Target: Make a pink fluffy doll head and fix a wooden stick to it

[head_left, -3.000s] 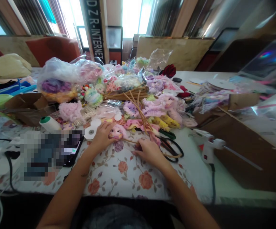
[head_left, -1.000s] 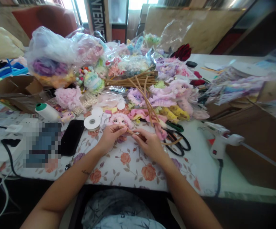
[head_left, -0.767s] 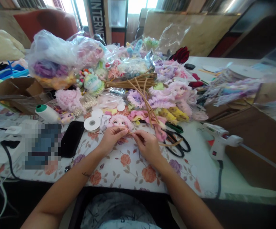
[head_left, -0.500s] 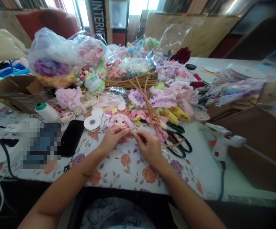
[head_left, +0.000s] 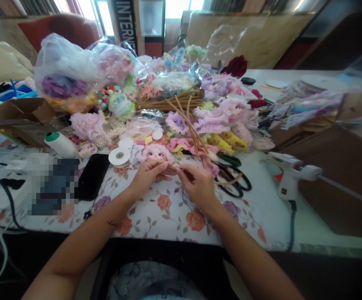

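Observation:
My left hand and my right hand meet low over the flowered cloth, fingertips almost touching. A tan pipe cleaner runs between them, its bent free end sticking out to the right of my right hand. Both hands pinch it between thumb and fingers; the part inside the fingers is mostly hidden. Just beyond my left hand lies a doll head with fluffy pink hair, its lower edge covered by my fingers. Black-handled scissors rest right of my right hand, partly under the pipe cleaner's end.
Behind the hands are a bundle of tan pipe cleaners, bagged plush pieces and a white ribbon spool. A black phone and a thread cone lie left. A glue gun stands right, beside a cardboard box.
The whole view has shifted slightly. Both hands keep their pinch on the pipe cleaner, and my left fingers have moved only a little.

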A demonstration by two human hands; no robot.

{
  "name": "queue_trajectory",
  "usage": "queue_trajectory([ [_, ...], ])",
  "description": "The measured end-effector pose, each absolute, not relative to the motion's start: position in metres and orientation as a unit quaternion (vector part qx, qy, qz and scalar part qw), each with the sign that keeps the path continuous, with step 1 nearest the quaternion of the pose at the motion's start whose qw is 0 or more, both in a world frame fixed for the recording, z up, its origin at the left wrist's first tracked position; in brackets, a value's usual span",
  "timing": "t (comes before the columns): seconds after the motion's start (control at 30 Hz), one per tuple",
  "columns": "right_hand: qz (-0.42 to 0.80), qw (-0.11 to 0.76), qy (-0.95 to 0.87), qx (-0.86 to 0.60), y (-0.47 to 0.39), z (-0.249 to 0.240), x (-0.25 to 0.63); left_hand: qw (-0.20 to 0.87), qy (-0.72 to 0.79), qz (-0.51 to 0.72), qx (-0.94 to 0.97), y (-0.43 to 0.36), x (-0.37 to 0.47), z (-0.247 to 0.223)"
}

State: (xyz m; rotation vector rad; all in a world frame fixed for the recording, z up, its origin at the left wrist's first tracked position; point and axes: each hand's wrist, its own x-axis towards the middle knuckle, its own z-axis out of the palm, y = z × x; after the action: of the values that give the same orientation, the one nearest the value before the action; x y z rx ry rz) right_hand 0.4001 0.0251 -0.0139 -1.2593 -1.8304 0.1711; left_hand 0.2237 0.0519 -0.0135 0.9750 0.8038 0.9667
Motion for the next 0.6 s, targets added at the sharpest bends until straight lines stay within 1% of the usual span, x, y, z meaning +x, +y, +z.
queue_trajectory([
  [0.17,0.086,0.432,-0.735,-0.516,0.0256,-0.0115,0.3998,0.71,0.348,0.436,0.43,0.0507,0.225,-0.0141],
  [0.4,0.234,0.434,-0.688,-0.533,0.0276,-0.0105,0.3986,0.719,0.364,0.431,0.407,0.0471,0.2279,-0.0149],
  [0.6,0.261,0.425,-0.686,-0.53,0.0287,-0.0117,0.3993,0.73,0.366,0.434,0.38,0.047,0.2304,-0.0184],
])
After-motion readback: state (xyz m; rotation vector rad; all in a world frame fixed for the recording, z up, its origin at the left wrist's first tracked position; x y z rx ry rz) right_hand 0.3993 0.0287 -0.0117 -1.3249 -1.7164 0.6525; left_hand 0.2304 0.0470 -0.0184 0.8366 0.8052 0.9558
